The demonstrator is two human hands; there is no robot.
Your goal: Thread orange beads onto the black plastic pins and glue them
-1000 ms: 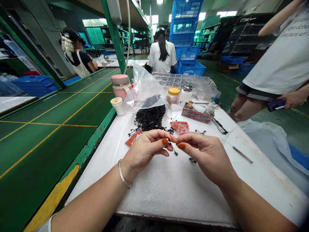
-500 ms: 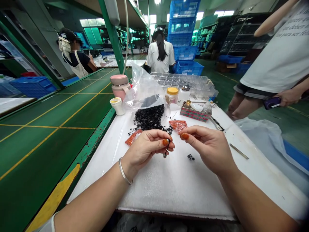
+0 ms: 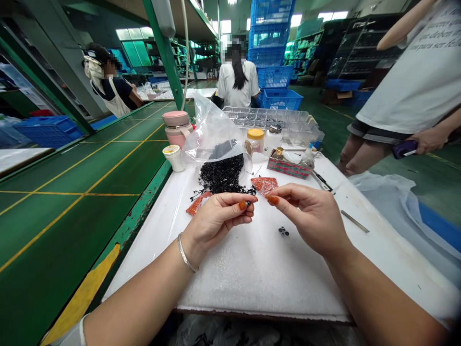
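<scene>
My left hand (image 3: 219, 216) is closed, with a small black part (image 3: 248, 204) pinched between thumb and fingers; most of it is hidden. Just to its right, my right hand (image 3: 313, 216) has thumb and index finger pressed together. What sits between those fingertips, if anything, is too small to make out. Beyond my hands lies a heap of thin black stemmed parts (image 3: 221, 174), spilling from a clear plastic bag (image 3: 212, 127). Two bags of tiny orange pieces are near: one orange bag (image 3: 264, 184) behind my fingertips, another orange bag (image 3: 197, 203) by my left hand. Several small black rings (image 3: 284, 231) lie below my right fingers.
On the white tabletop (image 3: 252, 283) stand a pink cup (image 3: 176, 126), a white tub (image 3: 173, 157), a yellow-lidded jar (image 3: 255, 140), a patterned box (image 3: 290, 166) and a clear compartment tray (image 3: 306, 126). A metal strip (image 3: 355, 221) lies right. A green conveyor (image 3: 82, 216) runs left. Other people are nearby.
The black stemmed part that hung below my left fingers has turned and is now mostly hidden in them. My left fingers have straightened somewhat. My right hand stays nearly in place.
</scene>
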